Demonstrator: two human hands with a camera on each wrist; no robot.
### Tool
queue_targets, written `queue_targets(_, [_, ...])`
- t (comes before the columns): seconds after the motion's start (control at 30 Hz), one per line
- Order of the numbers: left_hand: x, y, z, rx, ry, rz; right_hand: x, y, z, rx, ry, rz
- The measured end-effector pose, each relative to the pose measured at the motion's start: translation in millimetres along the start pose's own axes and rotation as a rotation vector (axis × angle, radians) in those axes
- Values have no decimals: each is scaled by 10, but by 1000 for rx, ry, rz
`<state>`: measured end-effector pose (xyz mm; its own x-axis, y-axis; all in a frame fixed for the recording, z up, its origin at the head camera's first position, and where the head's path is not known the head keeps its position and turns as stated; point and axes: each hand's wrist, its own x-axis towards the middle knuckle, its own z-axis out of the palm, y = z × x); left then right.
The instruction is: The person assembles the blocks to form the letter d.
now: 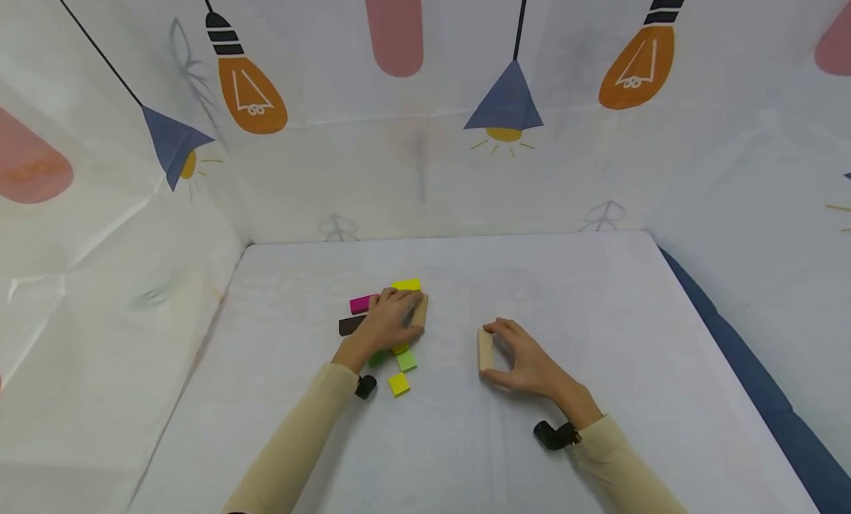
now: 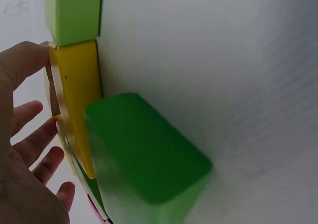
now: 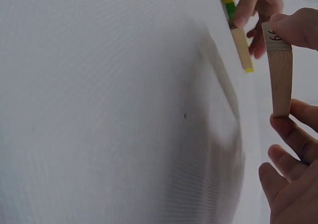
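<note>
My left hand [image 1: 385, 323] is over the left cluster of coloured blocks, its thumb and fingers at the two ends of a plain wooden block [image 1: 420, 312]. In the right wrist view, its thumb touches one end of that block. My right hand [image 1: 530, 359] pinches another plain wooden block [image 1: 486, 353] end to end, thumb at the near end. In the right wrist view, handwritten digits mark one end of this held block [image 3: 280, 80]. A dark green block [image 2: 149, 149] and a yellow block [image 2: 79, 90] lie close below my left hand.
Around the left hand lie a magenta block [image 1: 362, 304], a dark brown block [image 1: 351, 326], a yellow block [image 1: 407, 284] and a light green block [image 1: 407, 361]. A small yellow block [image 1: 400, 384] sits nearest me. Patterned white sheets [image 1: 425, 167] surround the white table [image 1: 598, 292].
</note>
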<state>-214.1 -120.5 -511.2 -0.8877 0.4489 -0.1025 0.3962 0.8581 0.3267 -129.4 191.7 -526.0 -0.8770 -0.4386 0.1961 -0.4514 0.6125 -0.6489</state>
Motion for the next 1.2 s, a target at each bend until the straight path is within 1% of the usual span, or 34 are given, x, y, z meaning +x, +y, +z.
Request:
queue_targets(0.17, [43,-4,-41,36,-23,18,-3,-53,-43,5,-2,1])
queue_targets(0.37, [39,-23,-87,40,-31,17,-29,-91,-54,2,-17,14])
queue_targets(0.47, [21,-28,-103,41,-14,29,-42,-110,-37,7,-10,15])
queue_targets(0.6, [1,-13,-125,29,31,48,-53,-130,25,9,-10,10])
queue_targets(0.7, [4,11,-147,21,57,51,-60,-153,82,22,-12,7])
queue_targets(0.83, [15,51,-185,4,76,48,-70,-209,134,38,-8,2])
queue_targets(0.93, [20,88,-203,-31,88,66,-84,-243,154,15,-5,4])
queue_targets(1.07, [26,158,-198,-137,66,105,-136,-262,175,-1,8,22])
queue_targets(1.13, [23,189,-195,-187,50,108,-157,-269,185,-2,11,24])
queue_targets(1.2, [12,208,-200,-216,47,99,-158,-280,191,6,14,18])
